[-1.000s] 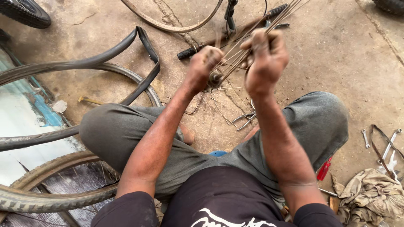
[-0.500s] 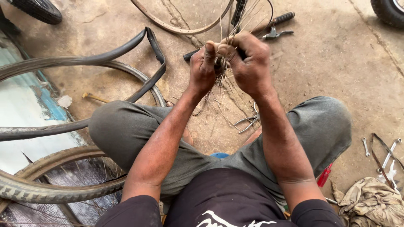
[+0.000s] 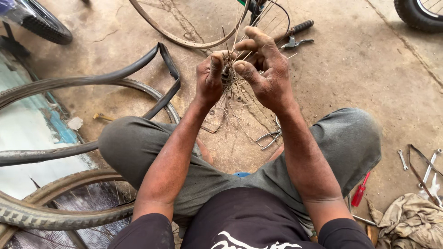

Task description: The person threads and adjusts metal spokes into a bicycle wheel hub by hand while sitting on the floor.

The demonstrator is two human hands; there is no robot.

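Both forearms raised over the knees, wrists bent inward; left hand [image 3: 210, 80] closed around the wheel hub [image 3: 227, 76], thumb up; right hand [image 3: 267, 74] pinches the hub's other side, fingers curled; loose spokes [image 3: 230, 115] fan downward from the hub, held above the concrete floor [image 3: 350, 78].

Bare forearms, dark top, grey trousers.
The left hand [image 3: 210, 80] and right hand [image 3: 267, 69] show grime on fingers and knuckles; short black sleeves end above the elbows, the black shirt carries a white printed design, and the grey trousers look dusty and creased.
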